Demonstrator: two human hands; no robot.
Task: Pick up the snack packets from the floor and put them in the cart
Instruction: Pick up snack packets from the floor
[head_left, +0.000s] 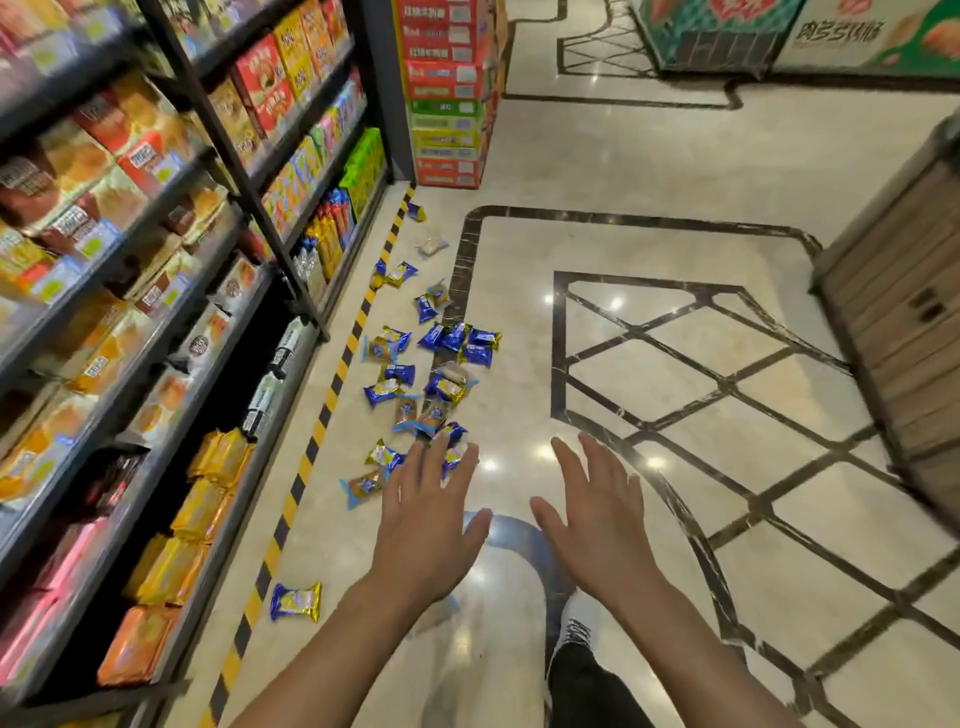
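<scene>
Blue snack packets (437, 364) (floor (649, 171), scattered)

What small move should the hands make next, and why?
Probably lower both hands toward the nearest snack packets. The left hand and right hand are open, fingers straight, holding nothing, above the floor, where the packets lie scattered beside the shelf. No cart is in view.
</scene>
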